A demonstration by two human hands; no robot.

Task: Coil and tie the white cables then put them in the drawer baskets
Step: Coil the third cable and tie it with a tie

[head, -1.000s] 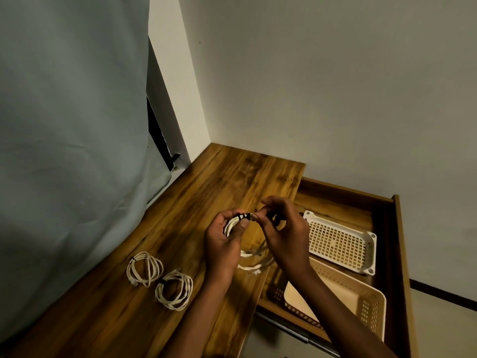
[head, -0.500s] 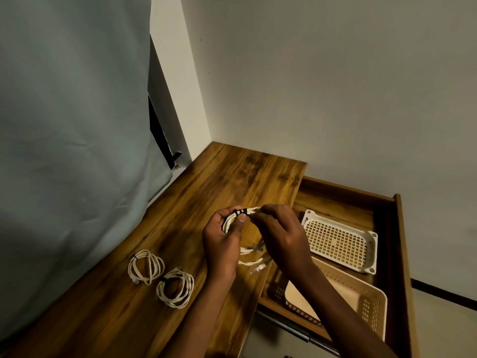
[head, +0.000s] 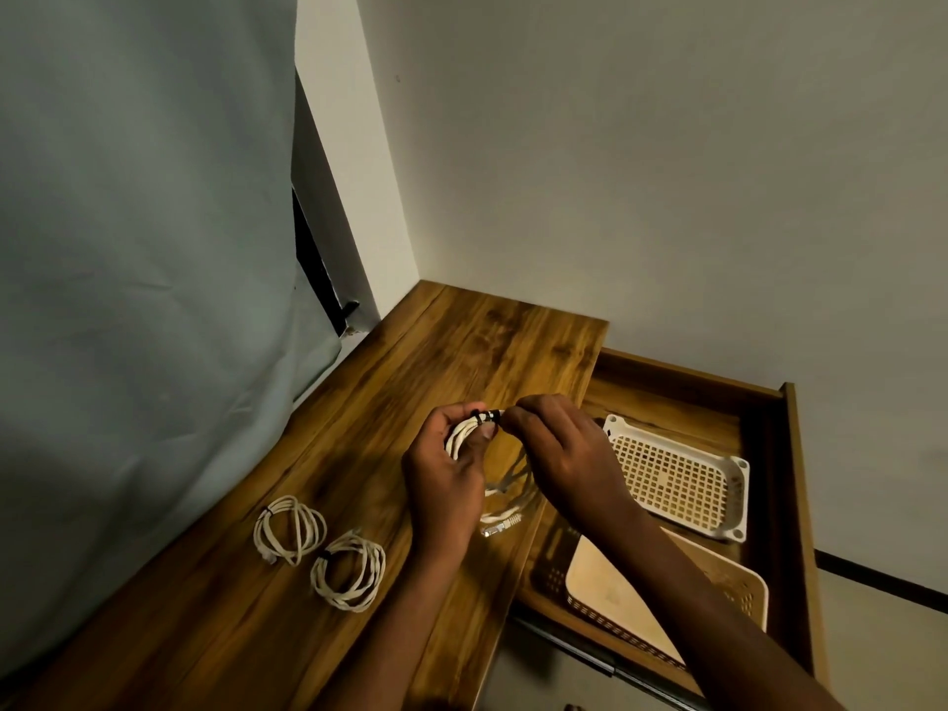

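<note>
My left hand grips a coiled white cable above the wooden table, thumb pressed on the coil. A black tie wraps the top of the coil, and my right hand pinches it there. The cable's loose plug ends hang down to the table edge. Two tied white coils lie on the table to the left: one further left, one nearer me. In the open drawer sit a white perforated basket and a beige basket, partly hidden by my right forearm.
The wooden table fills the corner, with a grey curtain along its left side and a wall behind. The open drawer sticks out on the right, its wooden rim standing higher than the baskets.
My right hand's fingers have shifted left onto the black tie at the top of the coil. Both hands sit slightly lower and the coil has turned a little.
</note>
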